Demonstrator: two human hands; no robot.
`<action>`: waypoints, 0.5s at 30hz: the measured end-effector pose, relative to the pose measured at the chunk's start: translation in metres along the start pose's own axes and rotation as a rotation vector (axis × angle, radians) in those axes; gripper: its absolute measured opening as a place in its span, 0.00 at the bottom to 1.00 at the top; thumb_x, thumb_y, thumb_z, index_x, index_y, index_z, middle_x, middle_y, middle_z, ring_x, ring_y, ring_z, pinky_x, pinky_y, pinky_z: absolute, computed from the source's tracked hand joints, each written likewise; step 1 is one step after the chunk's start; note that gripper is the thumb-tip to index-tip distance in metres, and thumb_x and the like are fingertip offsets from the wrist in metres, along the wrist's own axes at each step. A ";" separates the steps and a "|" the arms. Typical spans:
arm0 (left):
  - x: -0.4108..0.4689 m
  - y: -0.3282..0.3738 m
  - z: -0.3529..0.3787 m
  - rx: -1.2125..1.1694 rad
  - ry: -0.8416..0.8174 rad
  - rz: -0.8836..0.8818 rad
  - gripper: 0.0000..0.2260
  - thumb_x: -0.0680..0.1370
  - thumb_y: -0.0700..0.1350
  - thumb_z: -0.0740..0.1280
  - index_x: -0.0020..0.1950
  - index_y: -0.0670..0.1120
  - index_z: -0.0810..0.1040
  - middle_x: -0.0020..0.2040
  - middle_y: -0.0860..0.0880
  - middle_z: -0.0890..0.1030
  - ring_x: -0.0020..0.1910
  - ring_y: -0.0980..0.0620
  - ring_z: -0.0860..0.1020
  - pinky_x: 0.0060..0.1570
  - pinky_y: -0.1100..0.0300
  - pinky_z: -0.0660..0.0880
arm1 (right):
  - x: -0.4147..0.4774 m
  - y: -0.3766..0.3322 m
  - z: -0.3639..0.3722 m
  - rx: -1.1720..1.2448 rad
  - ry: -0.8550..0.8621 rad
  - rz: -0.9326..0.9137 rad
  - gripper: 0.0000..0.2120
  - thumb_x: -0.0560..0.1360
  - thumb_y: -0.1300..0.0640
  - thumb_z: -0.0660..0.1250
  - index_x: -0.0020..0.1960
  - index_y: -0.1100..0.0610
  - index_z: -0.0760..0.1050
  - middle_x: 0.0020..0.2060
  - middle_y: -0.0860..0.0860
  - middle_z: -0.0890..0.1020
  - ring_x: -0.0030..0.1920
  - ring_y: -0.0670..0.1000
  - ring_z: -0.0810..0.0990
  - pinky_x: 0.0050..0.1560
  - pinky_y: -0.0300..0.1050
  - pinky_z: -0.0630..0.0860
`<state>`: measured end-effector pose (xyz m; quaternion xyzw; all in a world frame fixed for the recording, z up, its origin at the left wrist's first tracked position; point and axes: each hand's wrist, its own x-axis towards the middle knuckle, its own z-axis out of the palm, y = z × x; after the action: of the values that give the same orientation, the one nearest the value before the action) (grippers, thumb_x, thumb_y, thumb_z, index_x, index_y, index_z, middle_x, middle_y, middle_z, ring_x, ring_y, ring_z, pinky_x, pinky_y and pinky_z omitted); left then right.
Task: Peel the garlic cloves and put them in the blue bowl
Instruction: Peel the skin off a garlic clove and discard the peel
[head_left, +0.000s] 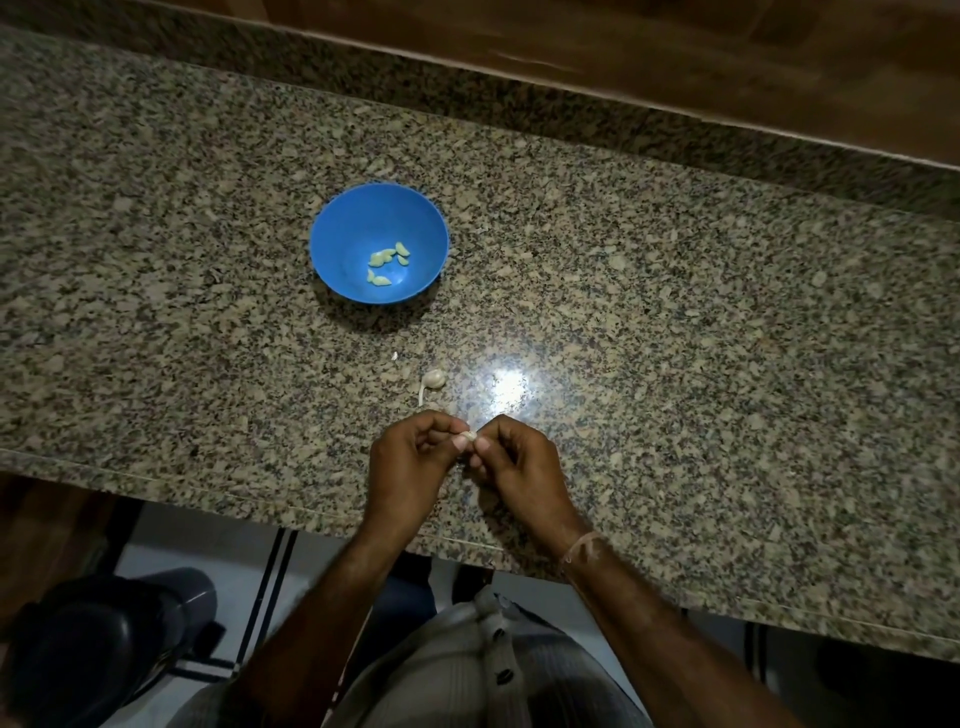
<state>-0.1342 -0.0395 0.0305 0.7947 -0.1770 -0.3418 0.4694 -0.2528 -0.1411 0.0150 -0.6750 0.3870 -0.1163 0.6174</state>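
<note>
on the speckled granite countertop (675, 312), between the hands and the bowl, lies a small unpeeled garlic piece (434, 380) with a pale stem tail curling toward the person. a tiny scrap of white skin (395, 356) sits just beyond it to the left, and a bright glare of light (509, 387) shines on the stone just right of both. farther back and slightly left stands the blue bowl (343, 218), well apart from the hands; a small cluster of peeled garlic cloves (387, 257), pale yellow-green, rests at its bottom. near the counter's front edge the left hand (410, 467) and right hand (519, 467) meet, each pinching the same garlic clove (467, 436) between thumb and forefinger, the other fingers curled in. a pale band (582, 545) circles the right wrist. below the edge, a dark round container (104, 649) stands on the floor at left.
</note>
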 end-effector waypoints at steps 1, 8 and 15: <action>-0.001 0.000 -0.001 0.021 -0.005 0.020 0.05 0.77 0.42 0.76 0.46 0.53 0.85 0.41 0.55 0.86 0.43 0.57 0.85 0.45 0.47 0.85 | 0.000 -0.001 -0.001 -0.030 0.006 -0.025 0.09 0.83 0.60 0.68 0.44 0.57 0.80 0.34 0.50 0.84 0.37 0.48 0.83 0.41 0.49 0.82; 0.004 -0.001 0.003 0.101 -0.012 -0.098 0.03 0.79 0.46 0.74 0.46 0.50 0.85 0.42 0.53 0.85 0.41 0.54 0.83 0.39 0.59 0.79 | 0.000 -0.005 0.000 -0.301 0.101 -0.210 0.11 0.83 0.58 0.66 0.41 0.54 0.76 0.31 0.45 0.77 0.32 0.44 0.74 0.33 0.42 0.70; 0.004 0.008 -0.001 -0.551 -0.215 -0.573 0.02 0.80 0.40 0.72 0.48 0.45 0.83 0.40 0.48 0.84 0.34 0.56 0.77 0.30 0.64 0.72 | 0.004 -0.014 -0.002 -0.321 0.113 -0.257 0.11 0.83 0.61 0.65 0.42 0.57 0.74 0.32 0.46 0.75 0.32 0.43 0.71 0.34 0.39 0.65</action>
<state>-0.1303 -0.0448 0.0362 0.6161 0.1016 -0.5744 0.5293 -0.2457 -0.1461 0.0269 -0.8008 0.3451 -0.1687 0.4595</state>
